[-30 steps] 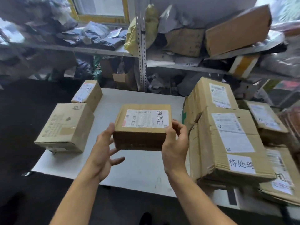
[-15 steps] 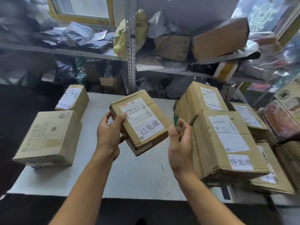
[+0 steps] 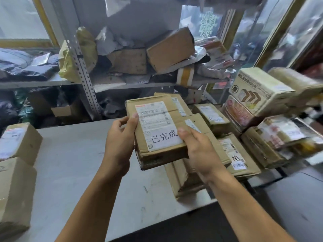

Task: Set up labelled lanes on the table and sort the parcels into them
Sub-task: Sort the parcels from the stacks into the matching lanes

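A flat cardboard parcel (image 3: 157, 130) with a shipping label and a white tag reading 已完成 is held above the white table (image 3: 83, 172). My left hand (image 3: 120, 145) grips its left edge, thumb on the label. My right hand (image 3: 197, 151) grips its right near corner, thumb on the tag. Right of it and partly behind it lies a pile of labelled cardboard parcels (image 3: 234, 154). Two more cardboard boxes (image 3: 17, 145) sit at the table's left edge.
A metal shelf rack (image 3: 82, 70) stuffed with bags and boxes stands behind the table. Printed cartons (image 3: 258, 91) are stacked at the far right. The table's front edge (image 3: 157, 222) runs near my forearms, with dark floor below.
The parcel has moved right toward the pile and turned its label to face me. My right hand, free half a second ago, now grips it. The view has swung right.
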The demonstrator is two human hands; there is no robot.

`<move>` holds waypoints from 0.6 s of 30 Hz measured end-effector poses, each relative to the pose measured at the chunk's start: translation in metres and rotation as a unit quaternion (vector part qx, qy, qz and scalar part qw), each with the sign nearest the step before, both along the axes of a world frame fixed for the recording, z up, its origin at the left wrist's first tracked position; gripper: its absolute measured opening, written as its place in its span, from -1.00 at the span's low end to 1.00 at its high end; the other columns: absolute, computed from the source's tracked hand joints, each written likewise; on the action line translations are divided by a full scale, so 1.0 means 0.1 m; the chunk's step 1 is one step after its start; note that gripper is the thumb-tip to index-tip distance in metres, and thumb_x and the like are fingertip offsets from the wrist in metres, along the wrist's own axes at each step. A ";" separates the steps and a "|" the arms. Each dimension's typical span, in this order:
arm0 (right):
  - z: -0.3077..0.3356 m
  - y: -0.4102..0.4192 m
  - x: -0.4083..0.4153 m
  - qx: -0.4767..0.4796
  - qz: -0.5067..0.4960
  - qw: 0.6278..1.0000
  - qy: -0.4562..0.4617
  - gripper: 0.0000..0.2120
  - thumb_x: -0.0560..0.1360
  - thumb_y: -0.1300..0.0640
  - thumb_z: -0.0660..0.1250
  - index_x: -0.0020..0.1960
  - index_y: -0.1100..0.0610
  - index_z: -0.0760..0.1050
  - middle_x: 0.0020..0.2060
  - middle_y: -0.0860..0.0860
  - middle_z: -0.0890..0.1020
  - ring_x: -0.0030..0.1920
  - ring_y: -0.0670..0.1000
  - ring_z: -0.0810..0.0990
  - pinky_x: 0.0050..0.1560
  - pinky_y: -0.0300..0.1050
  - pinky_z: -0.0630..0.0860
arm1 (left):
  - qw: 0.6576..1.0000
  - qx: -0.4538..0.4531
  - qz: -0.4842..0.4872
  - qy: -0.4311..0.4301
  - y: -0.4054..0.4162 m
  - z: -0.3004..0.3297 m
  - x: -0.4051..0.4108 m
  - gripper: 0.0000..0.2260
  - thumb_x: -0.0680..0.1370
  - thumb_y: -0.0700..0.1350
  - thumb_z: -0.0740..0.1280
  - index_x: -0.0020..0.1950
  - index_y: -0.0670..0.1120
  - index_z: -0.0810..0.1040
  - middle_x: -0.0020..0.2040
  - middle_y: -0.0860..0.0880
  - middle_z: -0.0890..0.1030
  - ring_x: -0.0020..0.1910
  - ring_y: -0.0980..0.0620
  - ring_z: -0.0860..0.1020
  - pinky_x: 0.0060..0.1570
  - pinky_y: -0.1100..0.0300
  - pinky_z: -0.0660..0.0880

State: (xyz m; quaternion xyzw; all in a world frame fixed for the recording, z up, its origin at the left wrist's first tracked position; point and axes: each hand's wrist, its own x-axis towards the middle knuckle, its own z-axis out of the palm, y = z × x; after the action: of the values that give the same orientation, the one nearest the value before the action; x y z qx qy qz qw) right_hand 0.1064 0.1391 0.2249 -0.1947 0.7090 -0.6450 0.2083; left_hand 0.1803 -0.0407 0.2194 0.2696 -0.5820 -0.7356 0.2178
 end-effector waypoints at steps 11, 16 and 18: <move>0.03 1.28 -0.88 -0.065 -0.059 0.996 -0.012 -0.69 0.56 -0.05 0.26 0.09 0.08 0.69 0.05 0.02 0.74 0.14 0.02 0.69 0.23 -0.01 0.55 | 0.996 -0.017 -0.083 0.022 1.24 0.16 -0.95 -0.75 0.63 -0.02 0.31 0.25 -0.08 0.56 0.05 0.02 0.72 0.00 0.06 0.70 -0.19 0.23 0.62; -0.04 1.92 -1.33 -0.047 -0.052 0.997 -0.024 -0.72 0.65 0.01 0.22 0.13 0.07 0.68 0.05 0.01 0.74 0.13 0.01 0.69 0.24 0.03 0.56 | 0.995 -0.045 -0.092 0.001 1.87 0.17 -1.40 -0.80 0.65 -0.04 0.26 0.18 -0.07 0.61 -0.02 0.04 0.73 -0.05 0.07 0.71 -0.25 0.26 0.60; -0.05 2.17 -1.50 -0.041 -0.050 0.997 -0.032 -0.72 0.63 -0.04 0.23 0.13 0.04 0.68 0.06 0.01 0.73 0.15 0.02 0.68 0.26 0.07 0.52 | 0.994 -0.044 -0.100 -0.005 2.11 0.16 -1.58 -0.78 0.65 -0.03 0.26 0.21 -0.07 0.60 0.00 0.02 0.73 -0.04 0.06 0.71 -0.25 0.27 0.60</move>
State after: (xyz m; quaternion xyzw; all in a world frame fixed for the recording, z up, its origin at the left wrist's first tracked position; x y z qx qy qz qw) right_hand -0.0435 0.3565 0.2194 -0.1465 0.6838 -0.6891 0.1902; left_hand 0.0219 0.1705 0.2349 0.2035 -0.6388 -0.7263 0.1519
